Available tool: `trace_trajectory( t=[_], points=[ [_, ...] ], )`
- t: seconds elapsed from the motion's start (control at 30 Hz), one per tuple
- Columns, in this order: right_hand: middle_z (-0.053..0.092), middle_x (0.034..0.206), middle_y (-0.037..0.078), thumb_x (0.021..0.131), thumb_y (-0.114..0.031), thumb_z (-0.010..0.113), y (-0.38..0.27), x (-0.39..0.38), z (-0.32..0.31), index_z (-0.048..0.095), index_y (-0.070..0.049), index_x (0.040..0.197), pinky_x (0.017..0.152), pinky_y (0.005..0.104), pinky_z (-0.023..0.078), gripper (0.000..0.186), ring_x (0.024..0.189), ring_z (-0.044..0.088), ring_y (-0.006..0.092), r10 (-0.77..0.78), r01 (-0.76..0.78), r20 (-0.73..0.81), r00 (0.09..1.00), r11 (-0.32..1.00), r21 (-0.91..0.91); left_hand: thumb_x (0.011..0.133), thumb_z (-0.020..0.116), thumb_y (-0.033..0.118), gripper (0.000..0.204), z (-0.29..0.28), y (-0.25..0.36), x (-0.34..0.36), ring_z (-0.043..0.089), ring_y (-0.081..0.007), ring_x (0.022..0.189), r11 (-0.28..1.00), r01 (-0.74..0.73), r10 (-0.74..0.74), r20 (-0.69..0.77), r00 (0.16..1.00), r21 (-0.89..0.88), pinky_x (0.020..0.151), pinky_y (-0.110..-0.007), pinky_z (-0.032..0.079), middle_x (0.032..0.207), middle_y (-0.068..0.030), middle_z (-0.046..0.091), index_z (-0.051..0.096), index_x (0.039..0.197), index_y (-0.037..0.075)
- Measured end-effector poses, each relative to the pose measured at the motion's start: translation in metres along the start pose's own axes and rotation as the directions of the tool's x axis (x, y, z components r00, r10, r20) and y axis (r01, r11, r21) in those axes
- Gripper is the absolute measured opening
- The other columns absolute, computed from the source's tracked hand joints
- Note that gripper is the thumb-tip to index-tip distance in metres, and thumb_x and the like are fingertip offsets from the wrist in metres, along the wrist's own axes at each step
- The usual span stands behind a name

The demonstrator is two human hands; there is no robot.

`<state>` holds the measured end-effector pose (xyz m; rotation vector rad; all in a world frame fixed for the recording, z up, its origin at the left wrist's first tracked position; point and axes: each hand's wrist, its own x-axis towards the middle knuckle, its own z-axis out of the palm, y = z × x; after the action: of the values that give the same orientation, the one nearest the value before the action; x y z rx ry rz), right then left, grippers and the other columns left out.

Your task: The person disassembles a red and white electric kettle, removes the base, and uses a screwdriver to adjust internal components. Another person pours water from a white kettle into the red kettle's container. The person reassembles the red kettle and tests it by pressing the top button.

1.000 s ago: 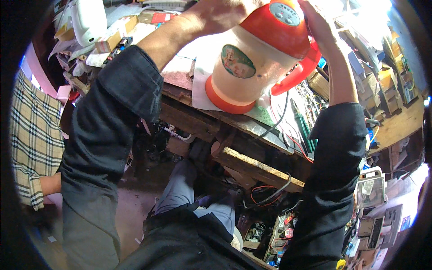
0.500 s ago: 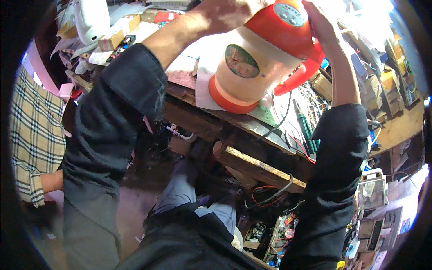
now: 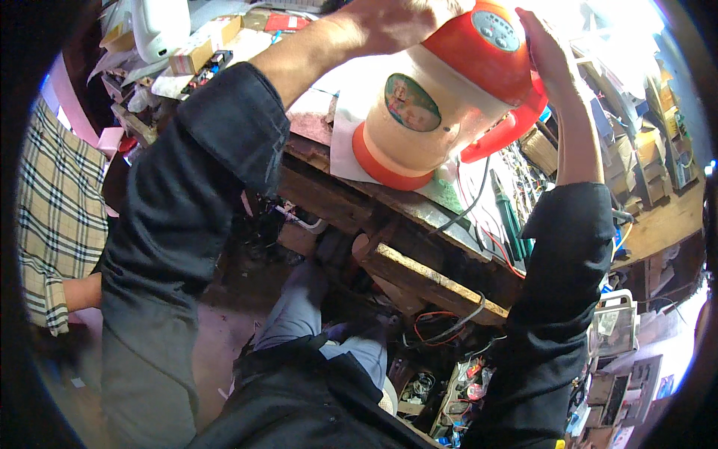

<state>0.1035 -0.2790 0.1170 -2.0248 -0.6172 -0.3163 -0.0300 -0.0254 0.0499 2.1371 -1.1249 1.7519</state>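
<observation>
A soymilk maker [image 3: 407, 142] with a cream body, an orange base and an orange top stands on a white sheet at the bench's near edge. An oval picture decorates its body, and a round button panel faces up from its top. My left hand [image 3: 400, 26] grips the left side of the orange top, its fingertips hidden behind it. Against the opposite side, above the orange handle [image 3: 505, 135], my right hand [image 3: 547, 49] is pressed, with most of its fingers out of sight. Both hands hold the soymilk maker.
Green-handled pliers [image 3: 508, 217] and red and grey wires lie right of the machine. A white appliance [image 3: 161, 30] and a small cardboard box [image 3: 202, 49] are at the back left. Another person's plaid sleeve [image 3: 56, 224] shows at left. Parts fill the drawer [image 3: 456, 396] below.
The whole view has shifted slightly, so the soymilk maker and bench appear a little further right. Both hands stay on the orange top.
</observation>
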Motion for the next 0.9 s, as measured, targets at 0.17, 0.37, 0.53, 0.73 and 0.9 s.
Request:
trace_trajectory(
  t=[0.17,0.37,0.53,0.73,0.9],
  points=[
    [0.044,0.064,-0.008,0.1,-0.051,0.062,0.0016,0.0018,0.0003,0.062,-0.022,0.08,0.051,0.0255,0.03,0.036,0.055,0.038,0.0066,0.013,-0.013,-0.007,1.0,1.0,0.016,0.104,0.048,0.009,0.031,0.0028,-0.0037,-0.0019,0.068,-0.0403,0.114,1.0,-0.003,0.002,-0.023,1.0,-0.025,0.101,-0.041,0.056,0.129,-0.0306,0.064,0.06,0.124,-0.013],
    [0.052,0.083,-0.004,0.1,-0.051,0.062,-0.0012,0.0042,-0.0013,0.061,-0.018,0.097,0.065,0.0265,0.036,0.033,0.072,0.047,0.0085,-0.006,0.006,0.01,1.0,1.0,0.0,0.104,0.049,0.008,0.031,0.0015,-0.0027,-0.0014,0.068,-0.0412,0.115,1.0,-0.014,0.014,-0.011,1.0,0.001,0.102,-0.042,0.055,0.129,-0.0312,0.064,0.06,0.124,-0.013],
    [0.044,0.062,-0.008,0.1,-0.051,0.062,0.0016,0.0004,0.0011,0.061,-0.022,0.078,0.05,0.0254,0.029,0.037,0.053,0.037,0.0066,-0.033,0.033,-0.008,0.999,0.999,0.015,0.103,0.049,0.007,0.032,0.0026,-0.0035,-0.0021,0.067,-0.0413,0.115,1.0,-0.027,0.027,-0.02,0.999,0.004,0.102,-0.042,0.055,0.13,-0.0314,0.064,0.06,0.124,-0.013],
    [0.045,0.064,-0.007,0.1,-0.052,0.062,-0.0009,-0.0003,0.003,0.064,-0.022,0.081,0.051,0.0251,0.031,0.036,0.056,0.039,0.0067,0.01,-0.009,-0.02,1.0,1.0,0.011,0.105,0.047,0.009,0.033,0.0005,-0.0029,-0.0012,0.067,-0.0412,0.115,0.999,-0.031,0.03,-0.013,0.999,-0.027,0.102,-0.041,0.055,0.13,-0.0318,0.063,0.059,0.125,-0.015],
    [0.052,0.069,-0.003,0.102,-0.048,0.059,-0.0049,-0.0026,0.0034,0.068,-0.016,0.086,0.056,0.027,0.037,0.037,0.062,0.045,0.0084,0.017,-0.016,-0.043,0.999,1.0,0.021,0.106,0.047,0.012,0.036,0.0008,0.0022,-0.0016,0.067,-0.0405,0.115,0.976,0.145,-0.145,0.015,0.989,-0.164,0.102,-0.04,0.055,0.13,-0.0311,0.064,0.058,0.127,-0.016]
  ],
)
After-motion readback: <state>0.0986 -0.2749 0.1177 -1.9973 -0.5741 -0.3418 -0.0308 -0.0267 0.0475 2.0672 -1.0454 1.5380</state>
